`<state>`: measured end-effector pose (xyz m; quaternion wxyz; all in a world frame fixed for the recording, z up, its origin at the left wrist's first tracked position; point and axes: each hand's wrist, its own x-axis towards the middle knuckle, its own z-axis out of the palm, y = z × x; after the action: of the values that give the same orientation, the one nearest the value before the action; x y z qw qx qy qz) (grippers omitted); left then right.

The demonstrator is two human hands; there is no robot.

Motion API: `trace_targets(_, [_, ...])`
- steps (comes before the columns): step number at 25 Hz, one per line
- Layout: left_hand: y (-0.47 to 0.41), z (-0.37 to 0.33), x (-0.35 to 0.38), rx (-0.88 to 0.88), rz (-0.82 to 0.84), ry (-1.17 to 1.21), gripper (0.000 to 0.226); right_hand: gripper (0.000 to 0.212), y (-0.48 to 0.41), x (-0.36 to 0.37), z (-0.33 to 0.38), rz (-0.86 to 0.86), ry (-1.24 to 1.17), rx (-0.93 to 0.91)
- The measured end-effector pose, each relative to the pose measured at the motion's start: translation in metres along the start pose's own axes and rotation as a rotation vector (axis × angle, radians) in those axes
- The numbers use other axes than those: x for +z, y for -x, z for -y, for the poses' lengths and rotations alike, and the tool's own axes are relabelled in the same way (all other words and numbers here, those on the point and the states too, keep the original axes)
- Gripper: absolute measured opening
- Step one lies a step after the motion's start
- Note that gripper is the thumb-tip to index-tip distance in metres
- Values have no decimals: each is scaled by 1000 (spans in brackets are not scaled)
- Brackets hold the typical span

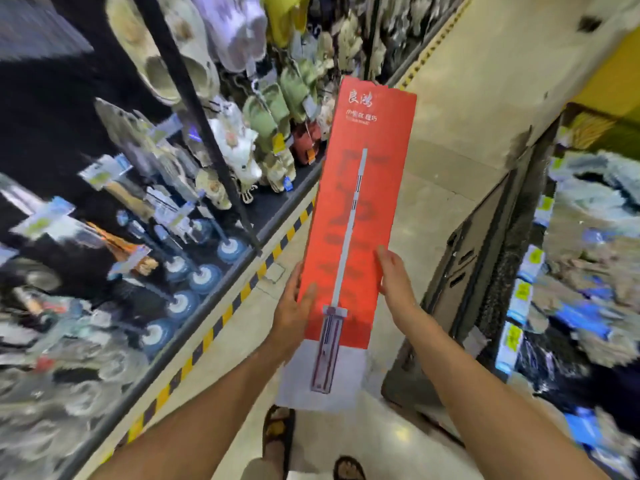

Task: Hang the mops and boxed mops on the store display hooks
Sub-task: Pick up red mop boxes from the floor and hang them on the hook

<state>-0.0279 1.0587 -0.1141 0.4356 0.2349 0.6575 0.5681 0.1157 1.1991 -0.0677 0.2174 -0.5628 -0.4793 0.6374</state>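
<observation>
A long red boxed mop (pixel 360 202) with a white lower end and a printed mop picture is held upright in front of me over the aisle. My left hand (pixel 294 313) grips its left edge near the bottom, thumb on the front. On the box's right edge, my right hand (pixel 394 278) holds it slightly higher, fingers wrapped behind. Hanging mops with blue-and-white round heads (pixel 204 278) line the display on the left. More shaggy mop heads (pixel 595 258) hang on the rack at the right.
Slippers (pixel 277 105) hang on the left rack further down the aisle. A black upright post (pixel 207 133) divides the left display. A yellow-and-black striped strip (pixel 242 296) edges the left shelf base. A dark cart or box (pixel 460 292) stands right of the aisle. My sandalled feet (pixel 277 434) are below.
</observation>
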Motion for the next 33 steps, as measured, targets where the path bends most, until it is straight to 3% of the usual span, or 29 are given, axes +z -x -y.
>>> trace_targets(4, [81, -57, -23, 143, -116, 6, 50, 55, 38, 22, 107, 283, -200, -189])
trace_targets(7, [123, -76, -47, 148, -190, 54, 52, 65, 79, 57, 137, 336, -210, -251])
trace_targets(10, [159, -110, -84, 209, -341, 132, 63, 89, 129, 102, 133, 485, -137, -288])
trace_targets(14, [211, -168, -144, 341, -587, 183, 80, 85, 201, 155, 98, 656, -16, -368])
trace_targets(17, [269, -192, -183, 392, -782, 176, 84, 99, 252, 192, 56, 792, 77, -354])
trace_targets(19, [321, -185, -212, 381, -952, 179, 81, 106, 291, 221, 26, 901, 127, -331])
trace_targets(25, [495, -122, -291, 375, -1265, 266, 69, 88, 424, 304, -37, 1398, 343, -261])
trace_targets(29, [636, -72, -344, 408, -1455, 266, 78, 113, 569, 377, -30, 1561, 337, -525])
trace_targets(33, [758, -39, -381, 437, -1515, 225, 77, 114, 722, 434, -26, 1703, 151, -819])
